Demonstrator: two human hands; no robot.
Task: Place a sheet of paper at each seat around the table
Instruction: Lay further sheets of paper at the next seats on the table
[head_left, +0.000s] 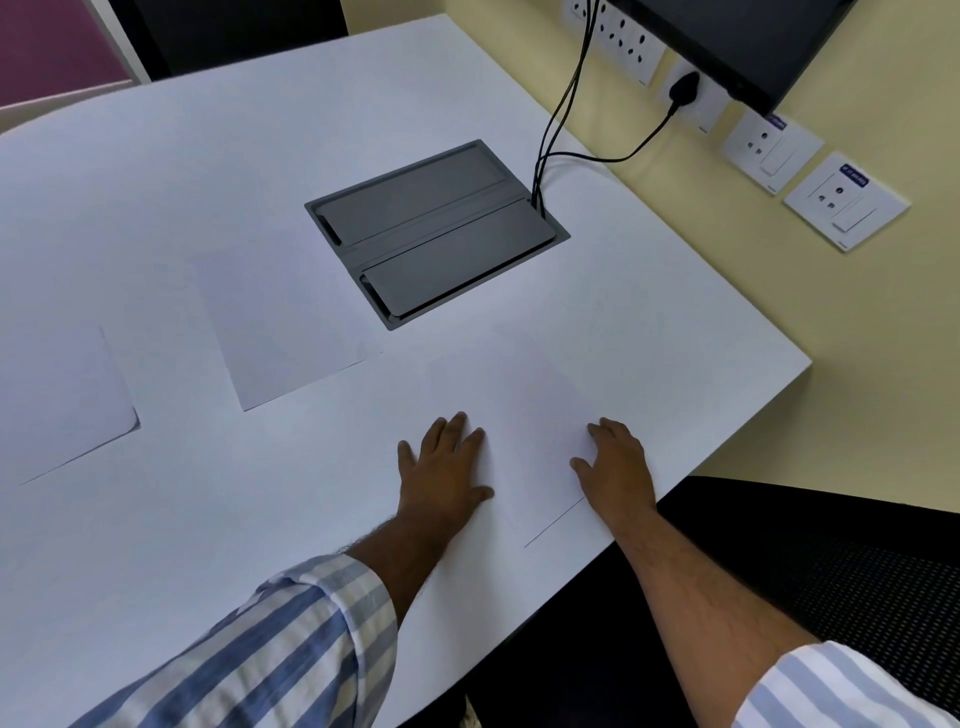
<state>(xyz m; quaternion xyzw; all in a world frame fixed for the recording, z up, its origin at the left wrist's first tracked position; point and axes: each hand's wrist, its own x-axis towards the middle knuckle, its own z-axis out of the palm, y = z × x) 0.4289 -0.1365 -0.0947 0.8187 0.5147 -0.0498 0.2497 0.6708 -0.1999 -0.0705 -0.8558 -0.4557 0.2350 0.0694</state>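
Observation:
A white sheet of paper (530, 415) lies flat on the white table (208, 519) near its right front edge. My left hand (444, 467) rests palm down on the sheet's left side, fingers spread. My right hand (615, 467) presses flat on its right side. Neither hand grips anything. A second sheet (280, 332) lies left of the table's middle, and a third sheet (57, 400) lies at the far left, partly cut off by the frame.
A grey cable box (436, 234) with two closed lids is set into the table's middle, black cables (561, 104) running from it to wall sockets (774, 150). A dark monitor (737, 41) hangs top right. A black chair (831, 571) stands at the right front.

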